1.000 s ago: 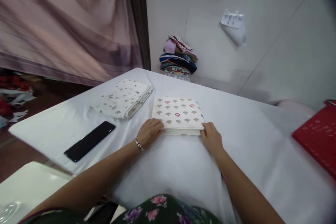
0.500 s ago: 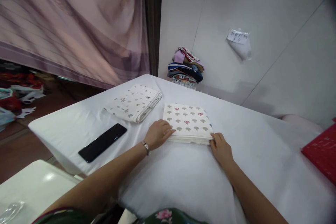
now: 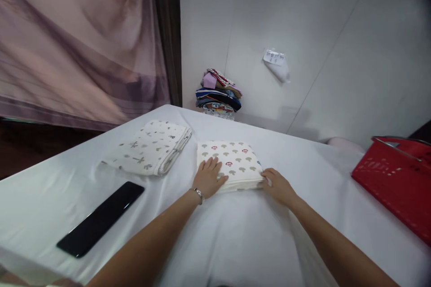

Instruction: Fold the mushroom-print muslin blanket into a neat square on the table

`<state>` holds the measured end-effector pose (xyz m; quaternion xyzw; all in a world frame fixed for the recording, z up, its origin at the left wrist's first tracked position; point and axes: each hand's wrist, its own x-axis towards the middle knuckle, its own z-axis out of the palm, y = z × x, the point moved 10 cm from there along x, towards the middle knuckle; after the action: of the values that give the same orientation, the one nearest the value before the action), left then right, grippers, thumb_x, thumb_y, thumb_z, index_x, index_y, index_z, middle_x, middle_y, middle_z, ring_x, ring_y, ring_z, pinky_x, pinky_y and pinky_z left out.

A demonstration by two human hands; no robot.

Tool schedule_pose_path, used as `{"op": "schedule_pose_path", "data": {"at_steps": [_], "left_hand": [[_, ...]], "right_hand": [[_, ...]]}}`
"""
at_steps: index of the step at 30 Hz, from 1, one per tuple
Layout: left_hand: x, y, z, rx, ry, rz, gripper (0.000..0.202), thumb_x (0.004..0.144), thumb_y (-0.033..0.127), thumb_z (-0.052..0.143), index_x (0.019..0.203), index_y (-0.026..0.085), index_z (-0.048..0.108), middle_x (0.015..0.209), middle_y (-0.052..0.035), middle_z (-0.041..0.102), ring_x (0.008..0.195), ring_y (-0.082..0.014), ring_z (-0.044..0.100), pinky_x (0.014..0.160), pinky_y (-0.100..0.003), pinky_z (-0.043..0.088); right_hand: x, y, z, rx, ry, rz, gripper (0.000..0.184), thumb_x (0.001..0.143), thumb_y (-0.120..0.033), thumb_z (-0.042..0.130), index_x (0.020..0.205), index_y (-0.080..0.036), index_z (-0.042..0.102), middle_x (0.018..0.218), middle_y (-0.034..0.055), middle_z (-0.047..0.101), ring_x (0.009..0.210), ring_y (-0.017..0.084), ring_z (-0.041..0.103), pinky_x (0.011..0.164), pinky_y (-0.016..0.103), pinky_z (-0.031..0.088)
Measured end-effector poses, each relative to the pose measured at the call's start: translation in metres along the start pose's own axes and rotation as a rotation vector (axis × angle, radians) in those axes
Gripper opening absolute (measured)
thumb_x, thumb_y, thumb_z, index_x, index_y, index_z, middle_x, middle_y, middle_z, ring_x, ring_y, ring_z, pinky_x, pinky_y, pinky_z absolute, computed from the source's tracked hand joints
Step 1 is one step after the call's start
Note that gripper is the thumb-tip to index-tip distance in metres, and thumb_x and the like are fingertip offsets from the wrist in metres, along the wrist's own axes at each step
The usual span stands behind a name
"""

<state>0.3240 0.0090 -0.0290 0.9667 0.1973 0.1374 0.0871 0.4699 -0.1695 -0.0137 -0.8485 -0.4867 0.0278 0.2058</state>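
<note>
A folded white cloth printed with grey and red mushrooms lies on the white-covered table. My left hand rests flat on its near left corner, fingers spread. At the near right corner, my right hand pinches the cloth's edge between thumb and fingers. Left of it sits another folded white cloth with a grey leaf-like print, touched by neither hand.
A black phone lies at the table's left. On the right stands a red bag with a handle. Beyond the far edge is a stack of folded fabrics by the wall. A pink curtain hangs at the left.
My left hand has moved from the cloth's left edge onto its top, fingers now spread. My right hand stays at the right corner. The view has turned right, showing more of the red bag.
</note>
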Motion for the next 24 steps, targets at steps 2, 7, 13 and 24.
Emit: {"op": "schedule_pose_path", "data": {"at_steps": [2, 7, 13, 24], "left_hand": [[0.001, 0.001, 0.0, 0.003, -0.013, -0.011, 0.06, 0.086, 0.054, 0.034, 0.132, 0.017, 0.043, 0.145, -0.0088, 0.032, 0.136, -0.0262, 0.02, 0.11, -0.046, 0.015], [0.001, 0.002, -0.001, 0.002, -0.002, -0.01, 0.059, 0.085, 0.054, 0.036, 0.132, 0.018, 0.043, 0.144, -0.0088, 0.033, 0.135, -0.0264, 0.022, 0.11, -0.046, 0.015], [0.0, 0.001, 0.002, -0.011, -0.025, 0.007, 0.06, 0.087, 0.054, 0.033, 0.133, 0.018, 0.041, 0.145, -0.0078, 0.032, 0.135, -0.0245, 0.022, 0.111, -0.044, 0.014], [0.008, -0.003, -0.004, -0.135, -0.163, -0.044, 0.059, 0.083, 0.055, 0.038, 0.129, 0.019, 0.046, 0.144, -0.0085, 0.034, 0.134, -0.025, 0.025, 0.109, -0.043, 0.019]], "right_hand": [[0.016, -0.021, -0.007, 0.092, -0.003, -0.039, 0.04, 0.078, -0.028, 0.047, 0.116, -0.023, 0.056, 0.132, 0.006, 0.046, 0.117, 0.023, 0.046, 0.092, 0.037, 0.042], [0.072, -0.081, -0.004, 0.083, 0.03, -0.175, 0.06, 0.084, -0.047, 0.043, 0.137, -0.019, 0.037, 0.148, 0.0069, 0.024, 0.137, 0.022, 0.018, 0.109, 0.04, 0.02], [0.109, -0.027, 0.051, -0.118, -0.185, 0.126, 0.071, 0.086, -0.057, 0.031, 0.143, -0.015, 0.021, 0.151, 0.0086, 0.009, 0.139, 0.024, 0.004, 0.109, 0.047, 0.009], [0.111, -0.012, 0.061, -0.169, -0.217, 0.109, 0.075, 0.086, -0.061, 0.026, 0.143, -0.013, 0.021, 0.152, 0.0079, 0.006, 0.139, 0.023, 0.002, 0.108, 0.039, 0.014]]}}
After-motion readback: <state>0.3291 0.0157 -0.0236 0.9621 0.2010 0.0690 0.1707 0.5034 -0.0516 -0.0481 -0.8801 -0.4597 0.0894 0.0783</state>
